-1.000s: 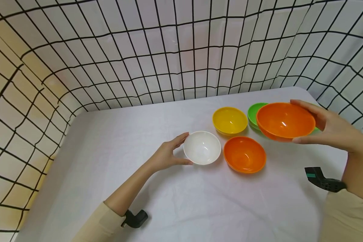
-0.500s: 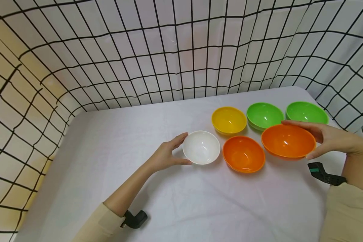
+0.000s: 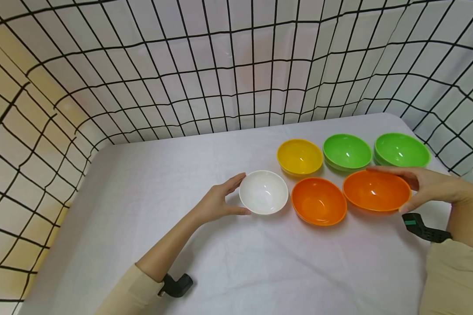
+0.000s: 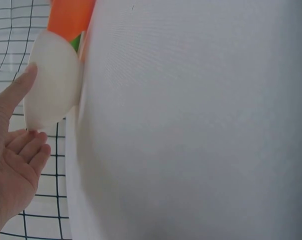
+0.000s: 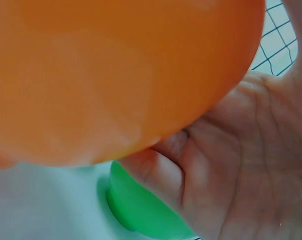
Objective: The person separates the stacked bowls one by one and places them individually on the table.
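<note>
In the head view my left hand [image 3: 217, 203] holds the white bowl [image 3: 263, 192] at its left side, fingers at the far rim and thumb at the near rim. The left wrist view shows the thumb against the white bowl's outside [image 4: 53, 82], with fingertips at its edge. My right hand [image 3: 433, 186] grips the right side of an orange bowl [image 3: 376, 191], thumb in front and fingers behind. From the right wrist, this orange bowl [image 5: 116, 75] fills much of the view. A second orange bowl [image 3: 318, 201] sits between the white bowl and the held orange one.
Behind stand a yellow bowl [image 3: 299, 157], a green bowl [image 3: 347, 152] and another green bowl [image 3: 401, 151] in a row. All rest on a white-covered table [image 3: 142, 197]. Black netting [image 3: 236, 70] rises along the back and sides.
My right hand has lowered the orange bowl toward me, beside the other orange bowl. Both green bowls now show behind it. My left hand and the white bowl have not moved.
</note>
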